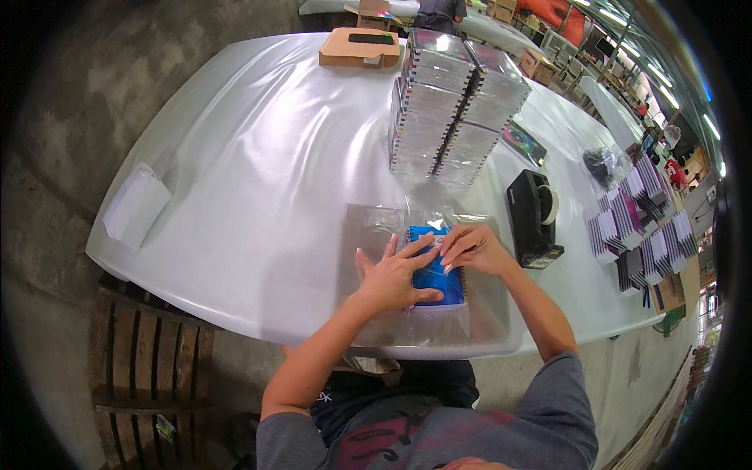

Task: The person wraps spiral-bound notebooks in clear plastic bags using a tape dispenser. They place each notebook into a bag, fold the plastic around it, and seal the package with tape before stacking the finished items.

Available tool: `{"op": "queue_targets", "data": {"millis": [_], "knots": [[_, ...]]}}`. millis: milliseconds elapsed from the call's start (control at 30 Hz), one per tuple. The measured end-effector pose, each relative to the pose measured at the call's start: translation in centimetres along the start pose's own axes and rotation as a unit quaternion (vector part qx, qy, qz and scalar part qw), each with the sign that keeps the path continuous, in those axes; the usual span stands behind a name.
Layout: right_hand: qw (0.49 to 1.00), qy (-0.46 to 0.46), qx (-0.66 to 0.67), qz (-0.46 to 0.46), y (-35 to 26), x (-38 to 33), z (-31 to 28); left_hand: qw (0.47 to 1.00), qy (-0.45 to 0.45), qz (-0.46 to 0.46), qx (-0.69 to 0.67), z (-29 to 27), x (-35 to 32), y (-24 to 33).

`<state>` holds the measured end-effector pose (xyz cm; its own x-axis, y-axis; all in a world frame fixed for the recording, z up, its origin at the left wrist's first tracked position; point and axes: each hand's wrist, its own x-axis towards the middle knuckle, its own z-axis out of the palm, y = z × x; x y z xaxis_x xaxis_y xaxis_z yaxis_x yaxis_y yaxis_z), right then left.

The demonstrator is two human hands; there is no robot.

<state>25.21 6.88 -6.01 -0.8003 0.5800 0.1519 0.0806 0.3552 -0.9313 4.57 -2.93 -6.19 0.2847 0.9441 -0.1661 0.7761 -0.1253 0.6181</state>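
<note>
A blue spiral-bound notebook [442, 293] lies on a sheet of clear plastic [368, 227] near the table's front edge. My left hand [392, 276] rests on its left side with the fingers spread, the fingertips reaching across the cover. Over the upper right part of the notebook, my right hand [478, 249] has its thumb and fingers pinched together. Whatever sits between those fingers is too small to make out. Just to the right stands a black tape dispenser [526, 223] with a pale roll in it.
Behind the notebook rise tall stacks of plastic-wrapped spiral notebooks [454, 102]. Several piles of purple-edged books [642, 219] sit at the right. A flat cardboard box [352, 47] bears a dark phone-like object. White papers [137, 205] lie far left; a wooden pallet [153, 352] stands below.
</note>
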Motion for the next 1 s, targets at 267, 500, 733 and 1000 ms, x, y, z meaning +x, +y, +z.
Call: {"op": "queue_targets", "data": {"millis": [267,500,733,1000], "knots": [[0.998,-0.009,-0.064,-0.005,-0.8,0.0,1.0,1.000,-0.017,0.004,-0.023,1.1,0.7,0.2],[0.980,-0.053,-0.183,0.062,-2.7,0.3,2.1,0.997,0.036,0.018,-0.073,1.8,0.9,-0.2],[0.960,-0.004,-0.279,0.018,-4.2,1.0,3.4,0.873,0.208,0.122,-0.424,2.9,2.4,-2.5],[0.951,-0.021,-0.303,0.064,-5.9,1.7,3.6,0.989,0.141,0.043,-0.025,1.7,2.6,-4.5]]}}
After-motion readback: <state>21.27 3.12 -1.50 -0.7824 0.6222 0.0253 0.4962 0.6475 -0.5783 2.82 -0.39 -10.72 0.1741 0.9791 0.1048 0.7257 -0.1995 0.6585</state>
